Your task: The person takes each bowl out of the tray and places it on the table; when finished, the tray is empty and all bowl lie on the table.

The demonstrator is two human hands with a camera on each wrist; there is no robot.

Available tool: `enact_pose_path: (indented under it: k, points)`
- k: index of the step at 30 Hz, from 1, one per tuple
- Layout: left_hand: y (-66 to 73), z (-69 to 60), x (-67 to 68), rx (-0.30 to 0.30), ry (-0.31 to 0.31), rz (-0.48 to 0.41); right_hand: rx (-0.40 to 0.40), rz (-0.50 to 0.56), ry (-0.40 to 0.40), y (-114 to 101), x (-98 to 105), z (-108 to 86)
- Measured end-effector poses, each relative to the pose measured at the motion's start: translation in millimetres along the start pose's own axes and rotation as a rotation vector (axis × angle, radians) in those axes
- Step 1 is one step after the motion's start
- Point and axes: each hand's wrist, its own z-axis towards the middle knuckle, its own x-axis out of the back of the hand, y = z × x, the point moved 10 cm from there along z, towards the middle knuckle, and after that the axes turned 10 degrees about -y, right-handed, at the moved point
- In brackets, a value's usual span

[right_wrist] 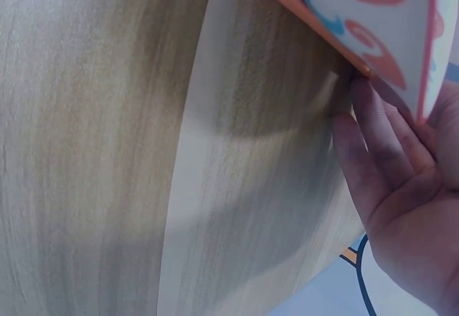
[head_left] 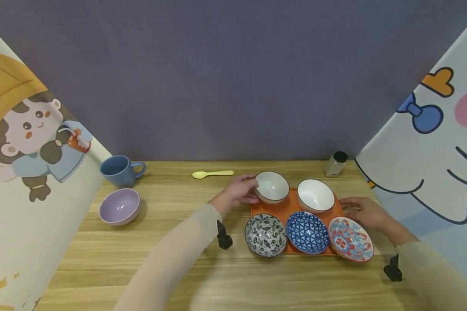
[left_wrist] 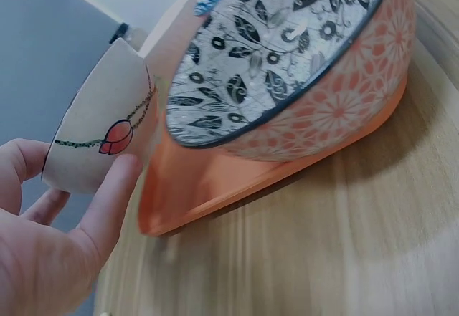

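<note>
"What do the hands have hold of?"

"The left hand point(head_left: 241, 190) curves round the cream bowl point(head_left: 272, 188), thumb low on its wall, a finger up near the rim. The right hand point(head_left: 367, 212) grips nothing I can see; its fingers stretch loosely to the tray point(head_left: 289, 207), tips at its right edge, under the red bowl point(head_left: 352, 239)."

"And the cream bowl sits where?"

"At the tray's back left corner, beside the white bowl point(head_left: 315, 196). The leafy bowl point(head_left: 266, 235), blue bowl point(head_left: 307, 232) and red bowl line the front, the red one overhanging the corner."

"How would it handle?"

"Like glazed ceramic, I'd judge: stiff, smooth, a bit slippery, easily chipped. Thumb and fingers on opposite sides of the wall suit it. The tray seems rigid but weighed down; best held by both short edges, level."

"Farther out?"

"A spoon point(head_left: 214, 173) and a jar point(head_left: 335, 164) behind; a mug point(head_left: 120, 172) and lilac bowl point(head_left: 119, 207) well to the left."
</note>
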Motion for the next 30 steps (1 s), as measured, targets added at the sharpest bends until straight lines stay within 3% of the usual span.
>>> enact_pose_path:
  k: [6, 16, 30]
  points:
    - [11.1, -10.1, 10.2, -0.041, -0.020, -0.059, 0.010, -0.002, 0.007, 2.3, -0.2, -0.4]
    - [25.3, -37.9, 42.1, -0.060, 0.024, -0.108, -0.007, -0.001, 0.003, 0.8, 0.3, -2.1]
    - [25.1, -110.8, 108.4, -0.086, 0.131, -0.138, -0.005, -0.003, 0.005, 1.4, -0.2, -3.0]
